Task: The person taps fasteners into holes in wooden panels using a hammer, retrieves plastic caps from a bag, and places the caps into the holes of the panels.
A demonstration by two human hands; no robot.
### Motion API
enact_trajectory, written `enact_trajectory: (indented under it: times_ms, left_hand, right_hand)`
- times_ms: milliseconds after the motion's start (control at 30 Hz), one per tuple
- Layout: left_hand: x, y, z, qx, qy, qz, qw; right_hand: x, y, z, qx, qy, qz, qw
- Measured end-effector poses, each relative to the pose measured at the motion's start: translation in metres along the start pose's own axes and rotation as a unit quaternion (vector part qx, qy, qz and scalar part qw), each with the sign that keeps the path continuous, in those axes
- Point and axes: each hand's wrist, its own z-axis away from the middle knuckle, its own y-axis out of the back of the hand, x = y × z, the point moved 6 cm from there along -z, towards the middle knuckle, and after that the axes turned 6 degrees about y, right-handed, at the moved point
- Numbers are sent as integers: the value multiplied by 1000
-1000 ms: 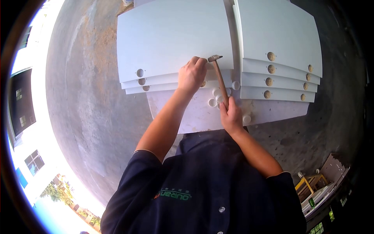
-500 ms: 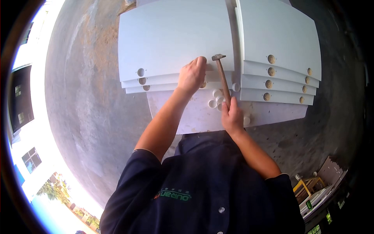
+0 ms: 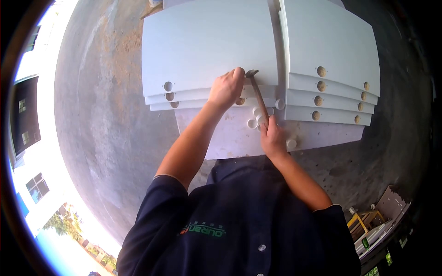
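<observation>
My right hand (image 3: 274, 138) is wrapped round the wooden handle of a hammer (image 3: 258, 98). The hammer's dark metal head is just right of my left hand (image 3: 227, 88), over the front part of the top white panel (image 3: 209, 41) in the left stack. Closed fingers on my left hand are at that panel, near its front edge; whatever they hold is hidden. Just below them, a round hole (image 3: 240, 101) shows in a lower panel. Several small white round cups (image 3: 252, 123) lie in a group beside the right hand, and another white cup (image 3: 291, 144) sits to its right.
A second stack of white panels (image 3: 331, 41) with round holes stands on the right, across a narrow gap. Both stacks rest on a pale board (image 3: 230, 138). Concrete floor (image 3: 101, 138) surrounds it. Boards and a yellow frame (image 3: 359, 223) are at lower right.
The hammer head has swung left and slightly down, closer to my left hand. My left hand has stayed nearly in place.
</observation>
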Motion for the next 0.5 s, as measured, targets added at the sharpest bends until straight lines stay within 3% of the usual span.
enact_trajectory:
  times_ms: [167,267,300,500]
  left_hand:
    - [-2,1,1,14,-10,9,1000]
    - [-2,1,1,7,-2,8,1000]
    - [-3,0,1,3,1,8,1000]
    - [-5,2,-1,5,17,25,1000]
  right_hand:
    - [-8,9,2,19,-24,-51,998]
    - [-10,10,-2,4,-17,-29,999]
    - [-8,3,-2,-18,0,34,999]
    - [-7,8,0,33,6,-41,999]
